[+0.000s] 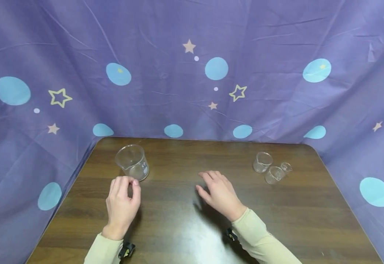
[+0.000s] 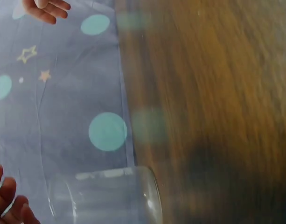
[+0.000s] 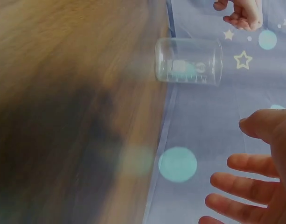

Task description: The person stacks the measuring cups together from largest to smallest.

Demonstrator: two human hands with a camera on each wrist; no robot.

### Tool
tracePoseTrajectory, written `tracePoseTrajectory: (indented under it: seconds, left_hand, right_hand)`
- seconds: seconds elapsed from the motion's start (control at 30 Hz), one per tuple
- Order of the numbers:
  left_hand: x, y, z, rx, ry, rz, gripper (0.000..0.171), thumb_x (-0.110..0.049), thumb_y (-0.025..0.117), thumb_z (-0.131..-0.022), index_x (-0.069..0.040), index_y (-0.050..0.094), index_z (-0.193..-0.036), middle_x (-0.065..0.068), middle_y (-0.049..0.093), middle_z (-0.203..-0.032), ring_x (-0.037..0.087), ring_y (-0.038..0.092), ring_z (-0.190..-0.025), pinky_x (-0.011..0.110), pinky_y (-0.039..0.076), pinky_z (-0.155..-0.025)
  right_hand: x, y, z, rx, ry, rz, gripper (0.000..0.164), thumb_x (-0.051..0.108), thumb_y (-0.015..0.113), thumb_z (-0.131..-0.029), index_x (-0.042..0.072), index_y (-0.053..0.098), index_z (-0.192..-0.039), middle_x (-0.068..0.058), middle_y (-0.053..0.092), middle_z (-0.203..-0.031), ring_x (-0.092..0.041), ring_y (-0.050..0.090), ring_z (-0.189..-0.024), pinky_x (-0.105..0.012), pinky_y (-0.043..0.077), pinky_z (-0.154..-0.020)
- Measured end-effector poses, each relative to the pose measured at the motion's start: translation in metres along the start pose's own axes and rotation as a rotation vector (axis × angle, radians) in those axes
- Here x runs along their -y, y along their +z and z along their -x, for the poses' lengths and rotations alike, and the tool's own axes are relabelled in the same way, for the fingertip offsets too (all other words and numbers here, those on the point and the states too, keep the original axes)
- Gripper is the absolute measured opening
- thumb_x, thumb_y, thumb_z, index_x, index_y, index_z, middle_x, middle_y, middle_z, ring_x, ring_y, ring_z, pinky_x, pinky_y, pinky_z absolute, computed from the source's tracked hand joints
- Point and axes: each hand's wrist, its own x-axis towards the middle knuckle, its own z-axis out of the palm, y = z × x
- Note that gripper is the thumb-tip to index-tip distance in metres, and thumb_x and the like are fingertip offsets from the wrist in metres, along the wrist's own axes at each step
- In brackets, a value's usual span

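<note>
A large clear glass beaker point(image 1: 133, 163) with white markings stands upright toward the left of the table. My left hand point(image 1: 121, 200) hovers just in front of it, fingers loosely bent and holding nothing; the fingertips come close to the beaker's near side in the head view. In the left wrist view, those fingers point(image 2: 7, 200) appear beside the beaker point(image 2: 110, 198). Over the middle of the table is my right hand point(image 1: 219, 194), empty, its fingers relaxed and spread apart. The right wrist view shows the large beaker point(image 3: 189, 60) beyond the right fingers point(image 3: 243, 186).
Three smaller glass beakers cluster toward the right back: one point(image 1: 262, 163) at the left, another point(image 1: 273, 176) nearer, and the smallest point(image 1: 286, 167) at the right. All stand on a dark wooden table point(image 1: 178, 220). A purple patterned curtain point(image 1: 165, 73) encloses its back and sides.
</note>
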Motion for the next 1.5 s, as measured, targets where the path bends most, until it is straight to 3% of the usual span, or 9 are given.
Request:
tracePoseTrajectory:
  seconds: [0.17,0.4,0.57,0.7,0.87,0.97,1.27,1.5]
  left_hand:
    - [0.018,-0.004,-0.003,0.014,-0.126,-0.014,0.014,-0.011,0.057,-0.097,0.002,0.062,-0.096,0.019,0.059,-0.088,0.04,0.054,-0.087,0.055,0.042,-0.067]
    - [0.048,-0.005,-0.01,-0.013,-0.267,0.044,0.01,-0.002,0.057,-0.099,0.008,0.06,-0.102,0.024,0.058,-0.092,0.039,0.054,-0.088,0.042,0.038,-0.074]
    - [0.064,-0.006,-0.016,0.05,-0.382,0.048,0.018,-0.007,0.054,-0.104,0.006,0.064,-0.112,0.021,0.064,-0.098,0.015,0.054,-0.086,0.026,0.04,-0.071]
    - [0.073,-0.005,-0.02,0.108,-0.442,0.079,0.025,-0.012,0.052,-0.107,0.004,0.067,-0.119,0.021,0.068,-0.107,-0.006,0.047,-0.09,0.024,0.04,-0.073]
    - [0.082,-0.004,-0.025,0.16,-0.493,0.138,0.03,-0.016,0.051,-0.109,0.003,0.067,-0.126,0.022,0.071,-0.121,-0.016,0.047,-0.095,0.022,0.041,-0.079]
    - [0.087,-0.002,-0.029,0.173,-0.491,0.148,0.03,-0.016,0.051,-0.109,0.002,0.066,-0.129,0.022,0.071,-0.123,-0.019,0.048,-0.096,0.017,0.04,-0.083]
    - [0.101,0.002,-0.035,0.222,-0.379,0.132,0.031,-0.006,0.051,-0.106,0.004,0.064,-0.133,0.025,0.069,-0.125,-0.017,0.046,-0.098,0.009,0.04,-0.079]
    - [0.111,0.005,-0.036,0.297,-0.356,0.196,0.035,-0.002,0.049,-0.105,0.003,0.06,-0.139,0.025,0.068,-0.129,-0.017,0.049,-0.104,0.0,0.038,-0.086]
  right_hand:
    - [0.008,0.017,-0.02,-0.009,-0.041,0.0,0.035,0.028,0.073,-0.096,0.006,0.069,-0.123,-0.006,0.074,-0.111,-0.027,0.068,-0.102,-0.042,0.059,-0.089]
    - [0.019,0.044,-0.053,0.008,-0.069,-0.005,0.032,0.029,0.072,-0.097,0.007,0.07,-0.121,-0.005,0.074,-0.108,-0.026,0.069,-0.096,-0.038,0.06,-0.083]
    - [0.028,0.059,-0.074,0.042,-0.065,-0.001,0.033,0.033,0.07,-0.099,0.009,0.069,-0.122,-0.004,0.074,-0.109,-0.024,0.069,-0.096,-0.037,0.06,-0.083]
    - [0.036,0.069,-0.088,0.079,-0.052,0.003,0.036,0.038,0.068,-0.1,0.011,0.068,-0.124,-0.002,0.073,-0.11,-0.023,0.07,-0.097,-0.036,0.06,-0.082]
    - [0.048,0.079,-0.104,0.111,-0.037,-0.003,0.041,0.042,0.068,-0.1,0.012,0.067,-0.128,-0.002,0.073,-0.114,-0.021,0.069,-0.099,-0.035,0.061,-0.081]
    - [0.055,0.084,-0.115,0.139,-0.014,-0.005,0.046,0.045,0.067,-0.1,0.013,0.066,-0.132,-0.002,0.072,-0.118,-0.021,0.069,-0.103,-0.034,0.061,-0.081]
    - [0.066,0.092,-0.138,0.216,-0.009,-0.011,0.055,0.052,0.066,-0.099,0.012,0.063,-0.137,-0.003,0.07,-0.124,-0.02,0.069,-0.107,-0.034,0.062,-0.081]
    - [0.074,0.097,-0.149,0.284,0.06,-0.155,0.064,0.053,0.068,-0.098,0.01,0.058,-0.144,-0.005,0.067,-0.133,-0.022,0.068,-0.113,-0.036,0.061,-0.087]
